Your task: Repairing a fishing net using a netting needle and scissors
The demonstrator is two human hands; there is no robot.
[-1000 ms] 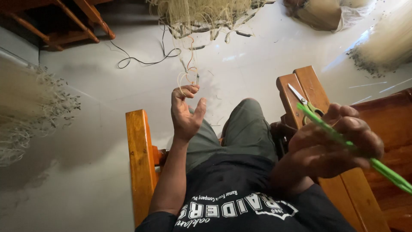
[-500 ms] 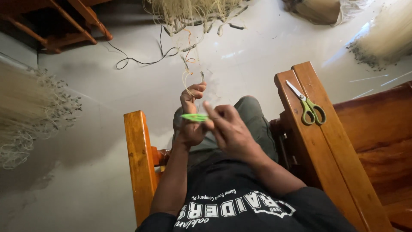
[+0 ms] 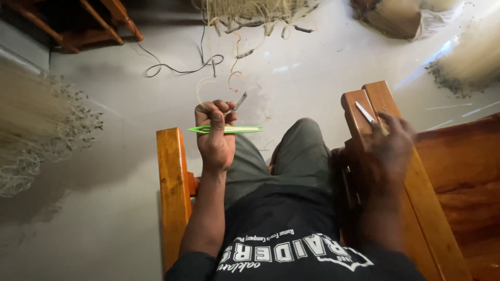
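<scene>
The green needle (image 3: 226,129), a long flat netting tool, lies level across the left hand (image 3: 214,136), its point to the right, above the person's left knee. The fingers (image 3: 216,120) of this hand are closed around the needle, and they also pinch a thin pale line (image 3: 205,86) that goes up and away to the far floor. A small grey piece (image 3: 239,101) stands out from the top of the same fist; what it is I cannot tell. The right hand (image 3: 388,148) rests on the right wooden armrest (image 3: 364,104), on top of the scissors (image 3: 367,115), and only the metal blades show beyond the fingertips. Its fingers are bent down over the handles, but I cannot tell if they really grip them. The left armrest (image 3: 172,182) is just left of the left forearm. The floor (image 3: 120,156) is pale and smooth. On it, far from the person, lies a dark cord (image 3: 177,67) in loops, and behind it a heap of net (image 3: 250,10). More pale net (image 3: 31,119) is spread at the left, and another pile (image 3: 469,57) at the far right.
</scene>
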